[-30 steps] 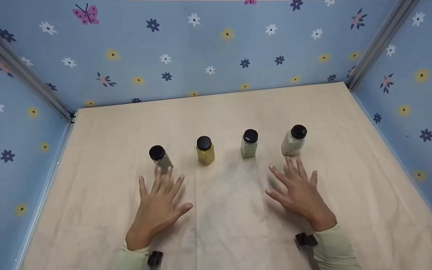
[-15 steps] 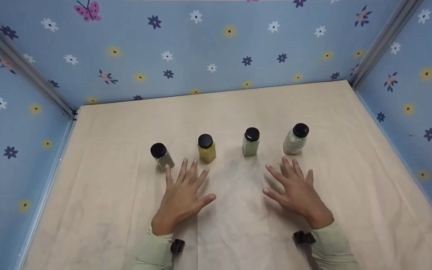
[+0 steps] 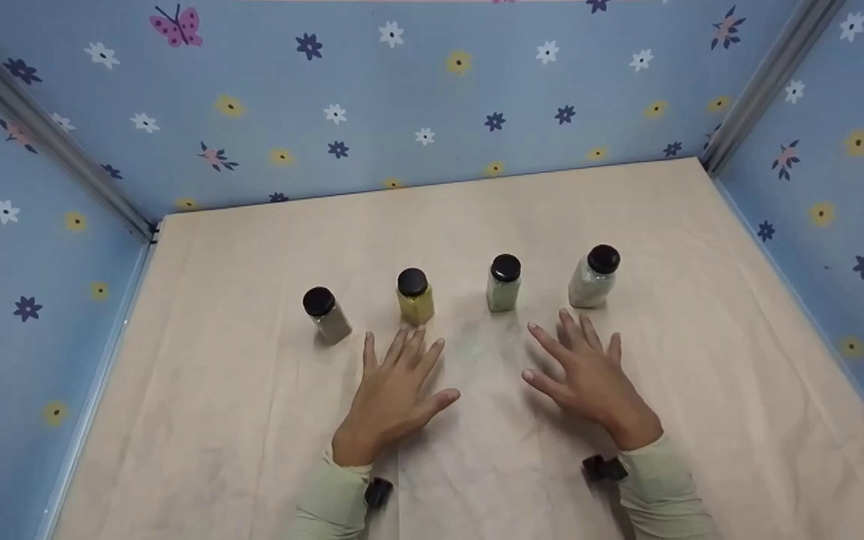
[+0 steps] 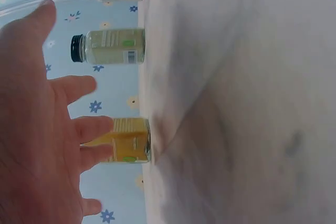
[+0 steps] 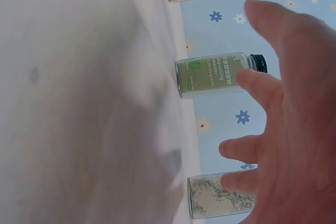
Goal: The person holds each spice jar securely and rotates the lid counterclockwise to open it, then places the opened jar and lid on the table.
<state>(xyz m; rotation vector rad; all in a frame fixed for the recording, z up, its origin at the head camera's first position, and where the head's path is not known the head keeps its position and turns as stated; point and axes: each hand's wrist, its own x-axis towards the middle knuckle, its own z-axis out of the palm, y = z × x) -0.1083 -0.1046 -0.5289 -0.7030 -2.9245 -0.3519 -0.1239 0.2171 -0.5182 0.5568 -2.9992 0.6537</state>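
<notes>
My left hand (image 3: 394,394) is spread with straight fingers, its fingertips just in front of the yellow spice jar (image 3: 415,304). On the right, my other hand (image 3: 589,382) also has its fingers spread, close in front of the pale jar of flecked seasoning (image 3: 589,285). Between them, farther back, stands a jar of light green seasoning powder (image 3: 503,292); its printed label shows in the right wrist view. A greyish-brown spice jar (image 3: 332,322) stands at the left end of the row. All these jars are glass with black lids and upright. Neither hand holds anything.
A cream cloth (image 3: 214,390) with some wrinkles and grey smudges covers the table. Blue flower-patterned panels (image 3: 372,90) enclose the back and both sides, joined by grey metal posts (image 3: 762,90). Black camera mounts (image 3: 379,493) sit at both wrists.
My left hand has moved right, from in front of the greyish-brown jar to in front of the yellow one. The right hand has shifted only slightly; the jars stand where they were.
</notes>
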